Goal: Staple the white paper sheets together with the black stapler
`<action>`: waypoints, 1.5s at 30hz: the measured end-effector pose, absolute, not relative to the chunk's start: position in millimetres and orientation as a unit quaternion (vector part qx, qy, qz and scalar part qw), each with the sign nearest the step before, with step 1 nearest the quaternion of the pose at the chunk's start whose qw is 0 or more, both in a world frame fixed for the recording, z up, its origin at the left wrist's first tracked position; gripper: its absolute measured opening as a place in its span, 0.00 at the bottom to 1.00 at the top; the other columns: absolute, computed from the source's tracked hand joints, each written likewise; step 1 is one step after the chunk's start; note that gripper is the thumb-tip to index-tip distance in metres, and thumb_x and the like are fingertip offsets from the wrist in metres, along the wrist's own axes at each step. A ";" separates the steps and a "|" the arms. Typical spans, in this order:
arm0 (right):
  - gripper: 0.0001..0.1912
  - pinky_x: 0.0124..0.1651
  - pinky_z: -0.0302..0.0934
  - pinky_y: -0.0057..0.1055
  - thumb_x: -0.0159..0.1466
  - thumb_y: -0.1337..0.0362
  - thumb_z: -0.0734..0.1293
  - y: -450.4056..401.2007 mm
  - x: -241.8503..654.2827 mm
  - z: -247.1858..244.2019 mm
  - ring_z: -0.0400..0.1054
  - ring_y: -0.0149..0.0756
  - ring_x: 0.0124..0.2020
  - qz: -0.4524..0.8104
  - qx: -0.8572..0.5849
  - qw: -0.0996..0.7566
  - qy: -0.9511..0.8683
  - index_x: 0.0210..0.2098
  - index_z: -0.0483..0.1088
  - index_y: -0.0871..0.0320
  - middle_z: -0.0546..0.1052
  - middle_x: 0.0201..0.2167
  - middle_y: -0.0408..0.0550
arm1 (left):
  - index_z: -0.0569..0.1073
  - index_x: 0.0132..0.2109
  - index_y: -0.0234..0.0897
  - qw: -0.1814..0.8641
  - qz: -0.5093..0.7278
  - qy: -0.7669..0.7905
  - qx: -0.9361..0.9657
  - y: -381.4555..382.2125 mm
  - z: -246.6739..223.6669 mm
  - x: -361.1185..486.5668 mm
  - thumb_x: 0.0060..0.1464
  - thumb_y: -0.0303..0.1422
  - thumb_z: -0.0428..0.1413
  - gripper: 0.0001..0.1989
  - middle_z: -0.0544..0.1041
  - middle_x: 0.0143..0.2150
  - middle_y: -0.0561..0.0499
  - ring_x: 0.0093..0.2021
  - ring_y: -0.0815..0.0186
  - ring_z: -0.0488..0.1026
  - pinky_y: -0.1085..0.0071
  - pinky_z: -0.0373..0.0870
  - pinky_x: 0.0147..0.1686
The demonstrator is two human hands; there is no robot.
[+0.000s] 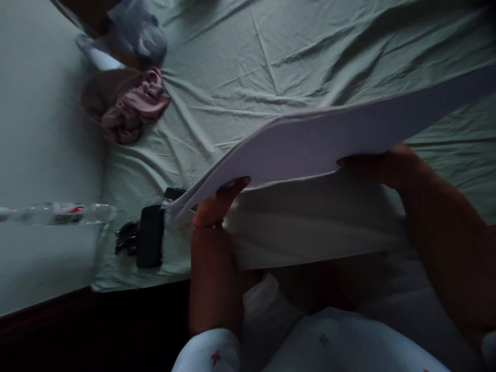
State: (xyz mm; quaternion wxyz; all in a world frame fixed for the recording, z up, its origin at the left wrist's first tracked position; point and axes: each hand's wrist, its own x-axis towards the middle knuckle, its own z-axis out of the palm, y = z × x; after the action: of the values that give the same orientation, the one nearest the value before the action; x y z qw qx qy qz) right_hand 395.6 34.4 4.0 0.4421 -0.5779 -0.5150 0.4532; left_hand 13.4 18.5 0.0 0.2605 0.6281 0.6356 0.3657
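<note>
A long, pale sheet (302, 139), paper or thin card with what seem to be several layers along its far edge, stretches across the middle and is held up on edge, bowed. My left hand (219, 201), with a red string at the wrist, grips its near edge toward the left, thumb on the facing side. Further right, my right hand (383, 163) pinches the same edge, thumb laid along the surface. The other fingers of both hands are hidden behind the sheet. Its right end runs out toward the frame's edge.
A green bedsheet (232, 67) with wrinkles lies beneath. At left are a black phone (150, 236), a dark tangled item (127, 237), a plastic bottle (65, 213) and a crumpled pink cloth (134, 103). A clear plastic bag (141, 33) sits at the upper left.
</note>
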 end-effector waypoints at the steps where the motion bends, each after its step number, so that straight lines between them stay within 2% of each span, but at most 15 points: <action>1: 0.26 0.56 0.69 0.48 0.40 0.56 0.83 34.5 394.8 4.5 0.70 0.42 0.42 0.462 -0.572 0.447 -0.510 0.36 0.75 0.56 0.78 0.38 0.46 | 0.80 0.33 0.49 0.251 0.365 0.633 0.635 18.8 0.5 14.5 0.47 0.49 0.71 0.13 0.82 0.36 0.51 0.55 0.49 0.78 0.51 0.66 0.68; 5: 0.25 0.58 0.68 0.49 0.41 0.57 0.83 35.4 393.0 6.5 0.69 0.41 0.42 0.446 -0.587 0.445 -0.508 0.35 0.74 0.56 0.78 0.37 0.46 | 0.79 0.33 0.46 0.220 0.374 0.636 0.638 20.1 -0.8 18.8 0.49 0.53 0.69 0.17 0.83 0.39 0.49 0.53 0.50 0.79 0.52 0.67 0.68; 8: 0.24 0.57 0.69 0.47 0.40 0.59 0.83 35.7 392.0 9.3 0.70 0.40 0.41 0.468 -0.561 0.462 -0.503 0.33 0.74 0.55 0.78 0.36 0.45 | 0.80 0.34 0.49 0.263 0.360 0.638 0.628 20.6 -1.4 22.2 0.45 0.48 0.72 0.14 0.83 0.40 0.49 0.60 0.48 0.77 0.53 0.65 0.70; 11: 0.19 0.53 0.70 0.43 0.43 0.58 0.83 35.8 391.6 11.7 0.70 0.37 0.39 0.476 -0.554 0.456 -0.509 0.31 0.77 0.56 0.78 0.35 0.44 | 0.82 0.40 0.48 0.293 0.370 0.644 0.603 20.1 3.4 29.7 0.49 0.47 0.70 0.14 0.84 0.46 0.48 0.64 0.50 0.74 0.54 0.62 0.72; 15: 0.18 0.43 0.69 0.34 0.48 0.53 0.82 36.4 391.7 12.0 0.68 0.31 0.32 0.520 -0.563 0.440 -0.468 0.26 0.78 0.58 0.78 0.31 0.45 | 0.81 0.50 0.40 0.411 0.414 0.614 0.532 19.4 10.9 41.1 0.50 0.48 0.69 0.24 0.84 0.52 0.44 0.57 0.53 0.78 0.57 0.73 0.65; 19: 0.23 0.38 0.65 0.29 0.42 0.50 0.85 37.4 390.4 12.7 0.67 0.26 0.30 0.556 -0.552 0.474 -0.402 0.25 0.78 0.59 0.77 0.29 0.44 | 0.81 0.52 0.40 0.491 0.444 0.569 0.488 19.3 9.3 44.2 0.49 0.44 0.71 0.24 0.83 0.54 0.44 0.58 0.56 0.78 0.60 0.73 0.64; 21: 0.25 0.38 0.66 0.28 0.38 0.49 0.87 37.8 389.0 13.8 0.68 0.26 0.30 0.558 -0.547 0.492 -0.384 0.24 0.78 0.59 0.77 0.28 0.43 | 0.81 0.50 0.39 0.496 0.454 0.569 0.473 18.6 8.4 44.3 0.47 0.43 0.72 0.24 0.84 0.52 0.44 0.59 0.55 0.78 0.59 0.72 0.64; 26: 0.28 0.37 0.67 0.29 0.33 0.48 0.87 39.0 386.7 14.9 0.68 0.27 0.30 0.549 -0.551 0.506 -0.374 0.23 0.77 0.58 0.77 0.28 0.42 | 0.83 0.42 0.39 0.500 0.478 0.575 0.437 14.4 14.0 48.2 0.41 0.44 0.74 0.22 0.85 0.45 0.47 0.54 0.53 0.80 0.59 0.76 0.60; 29: 0.28 0.36 0.68 0.31 0.33 0.48 0.88 39.8 387.6 13.5 0.68 0.29 0.30 0.538 -0.539 0.529 -0.373 0.22 0.75 0.57 0.77 0.28 0.43 | 0.81 0.40 0.39 0.497 0.485 0.568 0.442 12.4 17.8 51.6 0.44 0.43 0.73 0.18 0.85 0.45 0.48 0.54 0.55 0.80 0.62 0.77 0.56; 32: 0.26 0.38 0.69 0.32 0.37 0.51 0.88 40.6 390.0 11.1 0.68 0.29 0.31 0.523 -0.531 0.556 -0.369 0.24 0.75 0.57 0.76 0.28 0.43 | 0.79 0.42 0.39 0.546 0.447 0.545 0.453 11.4 21.2 53.1 0.54 0.47 0.69 0.18 0.85 0.42 0.46 0.42 0.58 0.83 0.67 0.79 0.38; 34: 0.25 0.39 0.69 0.33 0.39 0.52 0.87 41.1 391.6 9.5 0.67 0.29 0.32 0.518 -0.530 0.564 -0.364 0.26 0.75 0.57 0.75 0.29 0.43 | 0.78 0.43 0.37 0.612 0.382 0.517 0.461 11.0 23.9 53.0 0.59 0.52 0.63 0.21 0.85 0.38 0.42 0.32 0.59 0.82 0.68 0.72 0.27; 36: 0.25 0.41 0.69 0.35 0.41 0.53 0.87 41.6 392.9 8.4 0.67 0.30 0.33 0.516 -0.529 0.566 -0.364 0.28 0.75 0.56 0.74 0.29 0.43 | 0.77 0.42 0.35 0.648 0.326 0.502 0.471 10.4 26.3 52.3 0.61 0.56 0.59 0.25 0.85 0.35 0.39 0.24 0.62 0.78 0.70 0.66 0.22; 39: 0.24 0.43 0.69 0.36 0.41 0.53 0.86 42.1 394.1 7.3 0.68 0.32 0.36 0.517 -0.521 0.571 -0.368 0.29 0.75 0.56 0.74 0.30 0.43 | 0.75 0.37 0.36 0.629 0.309 0.523 0.484 9.3 27.3 51.3 0.60 0.56 0.61 0.25 0.81 0.28 0.45 0.20 0.68 0.70 0.73 0.60 0.20; 42: 0.24 0.44 0.69 0.36 0.40 0.54 0.87 42.3 394.8 6.8 0.69 0.32 0.36 0.519 -0.514 0.578 -0.364 0.29 0.75 0.56 0.75 0.30 0.43 | 0.72 0.34 0.39 0.602 0.324 0.550 0.481 8.6 25.9 49.4 0.55 0.55 0.65 0.23 0.73 0.24 0.51 0.23 0.68 0.69 0.73 0.64 0.22; 45: 0.25 0.44 0.70 0.36 0.40 0.54 0.87 42.2 395.2 7.2 0.70 0.32 0.35 0.518 -0.518 0.578 -0.360 0.29 0.75 0.56 0.77 0.32 0.45 | 0.71 0.32 0.40 0.598 0.326 0.541 0.495 7.9 25.4 46.9 0.53 0.56 0.66 0.24 0.70 0.24 0.53 0.22 0.69 0.67 0.72 0.64 0.22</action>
State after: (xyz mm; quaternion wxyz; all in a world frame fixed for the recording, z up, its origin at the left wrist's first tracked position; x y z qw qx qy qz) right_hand 395.2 42.2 7.2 0.5781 -0.5177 -0.3600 0.5180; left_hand 46.9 7.9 25.4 0.5977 0.4945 0.5406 0.3256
